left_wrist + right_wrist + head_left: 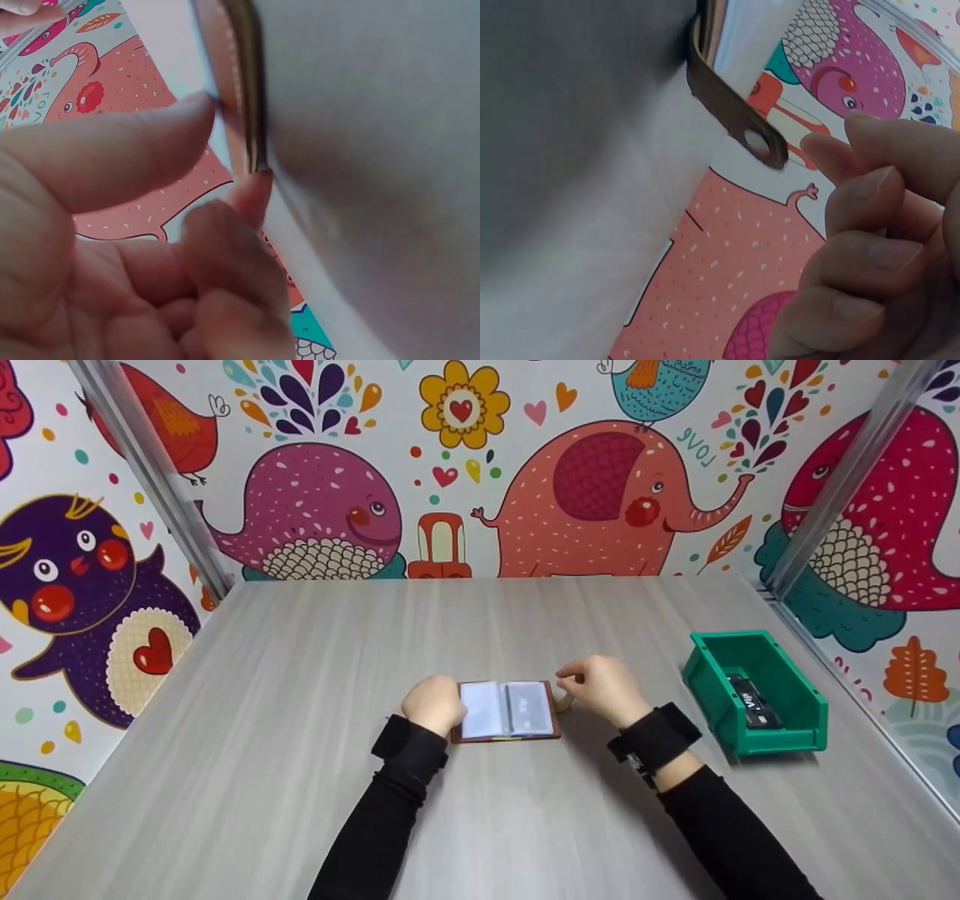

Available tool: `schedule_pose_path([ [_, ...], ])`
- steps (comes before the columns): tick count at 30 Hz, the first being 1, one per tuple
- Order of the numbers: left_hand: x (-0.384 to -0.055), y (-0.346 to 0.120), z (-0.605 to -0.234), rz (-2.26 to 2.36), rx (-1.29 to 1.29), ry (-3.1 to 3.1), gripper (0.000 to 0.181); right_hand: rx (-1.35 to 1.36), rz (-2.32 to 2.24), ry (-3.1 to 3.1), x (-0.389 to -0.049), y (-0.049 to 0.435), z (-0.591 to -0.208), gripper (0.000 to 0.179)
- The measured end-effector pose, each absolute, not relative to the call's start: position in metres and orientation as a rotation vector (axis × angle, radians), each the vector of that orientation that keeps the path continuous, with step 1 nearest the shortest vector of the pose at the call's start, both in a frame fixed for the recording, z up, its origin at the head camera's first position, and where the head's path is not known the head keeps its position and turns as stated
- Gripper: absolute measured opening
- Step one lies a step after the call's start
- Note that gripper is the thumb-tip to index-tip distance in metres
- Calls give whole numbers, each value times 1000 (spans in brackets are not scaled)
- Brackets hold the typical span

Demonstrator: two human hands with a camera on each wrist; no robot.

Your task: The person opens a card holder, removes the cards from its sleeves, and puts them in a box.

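A brown card holder (507, 739) with clear plastic sleeves lies opened out on the table. My left hand (435, 703) grips its left edge; in the left wrist view the thumb (157, 142) is on the inner side of the brown cover (234, 82) and a fingertip is at the cover's corner. Just off the right edge, my right hand (604, 686) holds nothing, its fingers loosely bent and the thumb near the index finger. A brown strap (735, 116) with a round metal snap sticks out from the holder, close to those fingertips and apart from them.
A green plastic bin (787, 742) stands on the right of the table (300, 660), with black cards (754, 703) in it. Printed panels with cartoon animals wall the table at the back and both sides, and metal posts (847, 480) mark the corners.
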State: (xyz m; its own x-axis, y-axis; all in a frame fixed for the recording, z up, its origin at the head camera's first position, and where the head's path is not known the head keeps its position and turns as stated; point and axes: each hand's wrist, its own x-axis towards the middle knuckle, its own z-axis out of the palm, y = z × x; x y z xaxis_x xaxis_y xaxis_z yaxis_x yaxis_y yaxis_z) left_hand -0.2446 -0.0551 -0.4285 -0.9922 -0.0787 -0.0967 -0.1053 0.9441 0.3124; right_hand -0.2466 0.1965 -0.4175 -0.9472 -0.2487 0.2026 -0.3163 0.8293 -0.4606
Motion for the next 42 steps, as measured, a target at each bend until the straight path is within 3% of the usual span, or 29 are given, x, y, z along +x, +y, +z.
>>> schedule_pose_path([
  [18, -245, -53, -432, 494, -143, 3039, 16, 543, 556, -2898, -258, 177, -432, 8],
  [42, -244, -54, -431, 496, -132, 3046, 14, 609, 396, -2882, -265, 170, -437, 13],
])
